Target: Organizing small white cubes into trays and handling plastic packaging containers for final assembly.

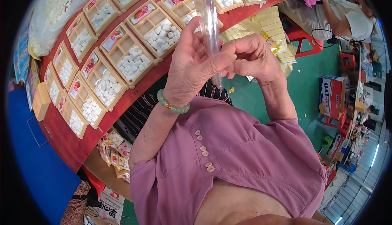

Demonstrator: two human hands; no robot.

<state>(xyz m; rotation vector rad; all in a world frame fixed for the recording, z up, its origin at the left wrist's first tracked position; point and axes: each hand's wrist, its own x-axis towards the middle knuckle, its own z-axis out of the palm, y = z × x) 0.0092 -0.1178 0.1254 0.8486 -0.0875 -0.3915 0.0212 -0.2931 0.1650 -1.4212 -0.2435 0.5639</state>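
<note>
My left hand, with a green bead bracelet at its wrist, is closed around a long, narrow clear plastic piece. The thumb lies across its front, with the fingers behind. Whether the plastic is a lid seen edge-on or a tube, I cannot tell. My right hand pinches at the plastic's right edge, close to my left thumb; its fingertips are partly hidden. Beyond my left hand, wooden-coloured divided trays stand in rows, holding white marshmallow-like pieces and small strawberry-printed packets.
A red table bears the trays and a big clear bag of white pieces. Below its edge lie small packets. Yellow sacking and a red stool stand right, near a person. A carton is farther right.
</note>
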